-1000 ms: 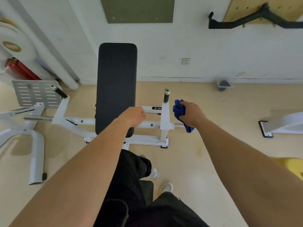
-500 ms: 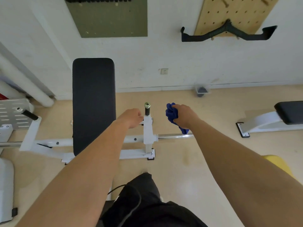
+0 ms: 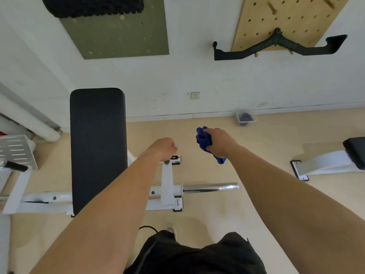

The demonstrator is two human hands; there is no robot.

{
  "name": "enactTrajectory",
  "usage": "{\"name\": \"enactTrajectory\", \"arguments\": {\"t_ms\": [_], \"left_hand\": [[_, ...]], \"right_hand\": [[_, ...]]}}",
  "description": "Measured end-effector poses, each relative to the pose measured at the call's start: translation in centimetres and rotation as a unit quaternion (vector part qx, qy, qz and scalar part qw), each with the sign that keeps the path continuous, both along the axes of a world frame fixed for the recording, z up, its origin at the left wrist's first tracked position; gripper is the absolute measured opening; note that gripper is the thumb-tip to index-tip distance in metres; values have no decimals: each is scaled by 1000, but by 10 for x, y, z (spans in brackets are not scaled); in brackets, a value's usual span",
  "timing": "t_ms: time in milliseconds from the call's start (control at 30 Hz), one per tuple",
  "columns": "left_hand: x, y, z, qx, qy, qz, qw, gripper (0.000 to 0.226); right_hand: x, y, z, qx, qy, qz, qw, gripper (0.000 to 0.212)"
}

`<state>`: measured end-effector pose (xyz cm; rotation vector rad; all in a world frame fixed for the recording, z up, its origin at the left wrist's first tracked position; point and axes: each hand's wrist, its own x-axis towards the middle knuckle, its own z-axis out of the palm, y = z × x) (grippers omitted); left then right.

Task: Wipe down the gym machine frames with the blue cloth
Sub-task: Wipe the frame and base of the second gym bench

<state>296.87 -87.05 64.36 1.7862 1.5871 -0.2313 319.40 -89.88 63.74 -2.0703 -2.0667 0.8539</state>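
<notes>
The left forearm (image 3: 110, 214) and right forearm (image 3: 286, 194) are bare along all their visible length, as are the left hand (image 3: 164, 148) and right hand (image 3: 221, 141). Lower down is loose, creased black clothing (image 3: 197, 256), a thin black cord (image 3: 148, 227) looping from it, and a pale shoe tip (image 3: 171, 231).

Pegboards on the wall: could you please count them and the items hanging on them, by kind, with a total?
pegboards: 2, the green pegboard and the wooden pegboard
black handle bar, hung on the wooden one: 1
black textured pad, at the top of the green one: 1
Total: 4
</notes>
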Motion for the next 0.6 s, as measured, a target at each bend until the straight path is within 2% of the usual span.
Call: {"name": "enactTrajectory", "arguments": {"t_ms": [133, 233, 367, 467, 600], "left_hand": [[54, 5, -7, -10, 13, 27, 1000, 9], [102, 0, -12, 13, 15, 70, 997, 15], [161, -18, -14, 8, 10, 127, 992, 35], [186, -32, -12, 11, 1, 166, 986, 34], [199, -31, -15, 21, 20, 192, 981, 29]], "right_hand": [[55, 22, -10, -13, 4, 31, 999, 16], [102, 34, -14, -29, -12, 77, 997, 18], [157, 45, -9, -36, -18, 158, 987, 22], [183, 60, -3, -33, -31, 196, 980, 19], [196, 76, 1, -63, 12, 208, 976, 20]]}}
